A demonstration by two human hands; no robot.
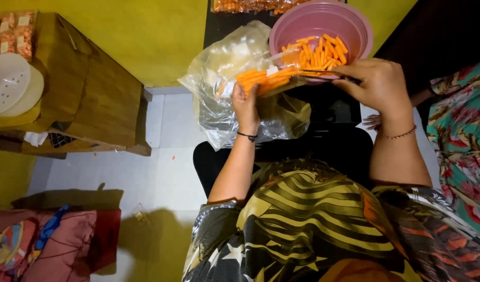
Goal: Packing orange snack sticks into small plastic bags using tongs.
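Observation:
My left hand (245, 102) grips a small clear packet (266, 78) filled with orange stick snacks, held flat in front of me. My right hand (378, 83) pinches the packet's open right end, just below the rim of a pink plastic bowl (355, 23). The bowl holds a loose heap of the same orange sticks (321, 49). A large crumpled clear plastic bag (224, 68) lies under and behind my left hand. Both wrists carry thin bracelets.
A brown cardboard box (88, 89) stands at the left with white perforated lids (10, 83) on it. Filled orange packets (245, 5) lie at the top edge. Another person in floral cloth (459, 130) sits at the right. Red cloth (52, 240) lies lower left on the white floor.

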